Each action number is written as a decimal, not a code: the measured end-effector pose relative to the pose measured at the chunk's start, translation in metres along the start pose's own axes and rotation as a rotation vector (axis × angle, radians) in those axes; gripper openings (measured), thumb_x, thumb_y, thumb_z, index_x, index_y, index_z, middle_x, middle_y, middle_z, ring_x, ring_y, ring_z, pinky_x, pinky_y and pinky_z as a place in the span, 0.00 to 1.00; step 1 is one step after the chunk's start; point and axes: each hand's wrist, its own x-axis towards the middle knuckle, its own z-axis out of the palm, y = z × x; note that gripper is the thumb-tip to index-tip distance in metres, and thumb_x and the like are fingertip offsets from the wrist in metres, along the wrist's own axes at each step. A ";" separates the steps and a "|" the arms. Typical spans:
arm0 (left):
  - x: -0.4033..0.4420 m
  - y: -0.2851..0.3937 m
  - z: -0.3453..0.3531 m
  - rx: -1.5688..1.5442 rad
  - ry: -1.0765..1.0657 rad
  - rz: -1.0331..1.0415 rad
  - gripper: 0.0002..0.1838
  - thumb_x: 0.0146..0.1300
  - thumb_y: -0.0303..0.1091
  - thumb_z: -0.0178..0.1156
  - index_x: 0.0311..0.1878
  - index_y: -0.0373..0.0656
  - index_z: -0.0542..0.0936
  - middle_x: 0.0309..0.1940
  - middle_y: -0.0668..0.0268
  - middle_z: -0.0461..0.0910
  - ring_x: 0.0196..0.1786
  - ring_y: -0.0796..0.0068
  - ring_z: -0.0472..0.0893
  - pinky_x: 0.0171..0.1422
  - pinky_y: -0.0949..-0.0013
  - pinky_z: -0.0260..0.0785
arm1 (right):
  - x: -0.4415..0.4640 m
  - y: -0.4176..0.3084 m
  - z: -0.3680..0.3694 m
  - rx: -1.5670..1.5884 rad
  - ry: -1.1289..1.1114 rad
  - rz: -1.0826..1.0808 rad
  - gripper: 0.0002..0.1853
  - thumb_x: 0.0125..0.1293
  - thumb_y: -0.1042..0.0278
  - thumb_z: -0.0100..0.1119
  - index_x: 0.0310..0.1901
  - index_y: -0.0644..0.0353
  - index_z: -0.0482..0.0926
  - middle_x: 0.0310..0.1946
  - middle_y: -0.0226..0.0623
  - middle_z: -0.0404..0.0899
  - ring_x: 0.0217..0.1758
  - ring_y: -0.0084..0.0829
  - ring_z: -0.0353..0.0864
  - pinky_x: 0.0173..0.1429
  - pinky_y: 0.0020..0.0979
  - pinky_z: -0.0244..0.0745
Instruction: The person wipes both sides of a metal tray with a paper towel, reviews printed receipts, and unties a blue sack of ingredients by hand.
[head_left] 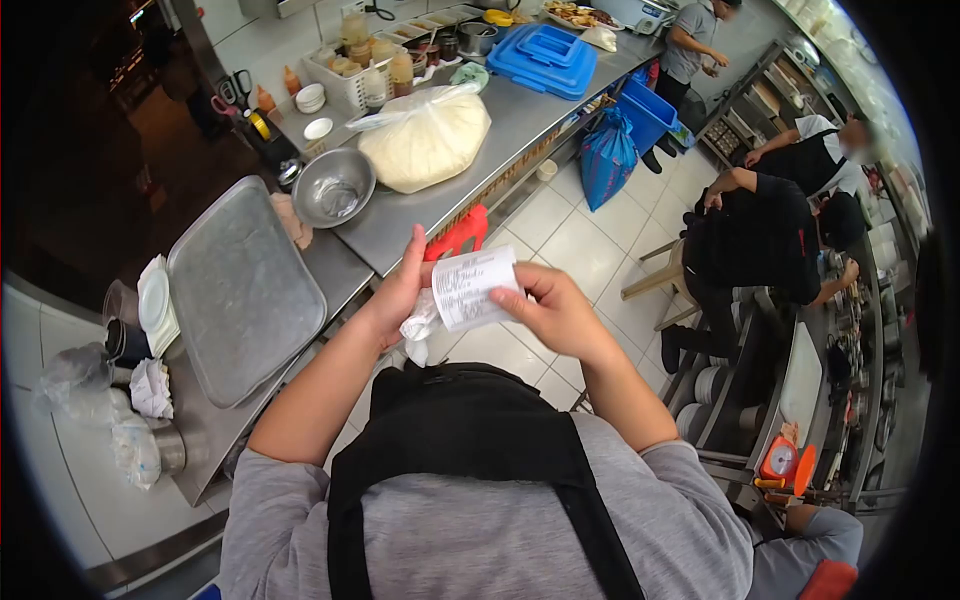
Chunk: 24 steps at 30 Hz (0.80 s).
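A printed paper receipt [472,288] is pinched in my right hand [555,308], thumb across its front, in front of my chest. My left hand [400,290] is at the receipt's left edge, its fingers partly hidden behind the paper. A crumpled white bundle [422,322], paper or plastic, hangs from my left palm. Just beyond the receipt is a red object [458,234], partly hidden and of a kind I cannot make out.
The steel counter [520,125] ahead bears a metal bowl [334,188], a bag of pale food [425,140] and blue lids [543,60]. A tray [245,290] lies left. Co-workers [750,235] stand or bend at right; a blue sack [610,160] is on the floor.
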 end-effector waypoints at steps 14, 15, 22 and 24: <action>0.211 0.039 0.058 -0.141 -0.256 0.020 0.22 0.70 0.43 0.46 0.55 0.32 0.72 0.51 0.57 0.76 0.54 0.71 0.75 0.59 0.70 0.65 | 0.010 0.028 -0.133 -0.297 0.403 0.225 0.12 0.67 0.65 0.56 0.43 0.65 0.80 0.32 0.37 0.80 0.30 0.23 0.74 0.34 0.26 0.69; 0.227 0.042 0.065 -0.149 -0.290 0.016 0.23 0.70 0.43 0.46 0.55 0.31 0.72 0.51 0.58 0.76 0.54 0.71 0.75 0.60 0.71 0.64 | 0.011 0.030 -0.144 -0.261 0.439 0.237 0.12 0.67 0.64 0.56 0.43 0.66 0.79 0.32 0.37 0.80 0.30 0.22 0.74 0.35 0.26 0.70; 0.323 0.026 0.102 0.381 -0.283 0.046 0.23 0.69 0.44 0.49 0.53 0.31 0.74 0.51 0.59 0.76 0.54 0.70 0.73 0.60 0.73 0.59 | -0.014 0.052 -0.199 -0.219 0.726 0.407 0.13 0.68 0.63 0.54 0.36 0.67 0.78 0.26 0.38 0.76 0.29 0.23 0.74 0.36 0.28 0.70; 0.349 0.004 0.108 0.832 -0.418 0.621 0.19 0.69 0.39 0.47 0.50 0.31 0.76 0.44 0.58 0.78 0.48 0.72 0.76 0.55 0.70 0.66 | -0.035 0.065 -0.216 -0.386 0.767 0.463 0.14 0.67 0.62 0.54 0.32 0.67 0.76 0.26 0.44 0.77 0.30 0.33 0.78 0.36 0.34 0.70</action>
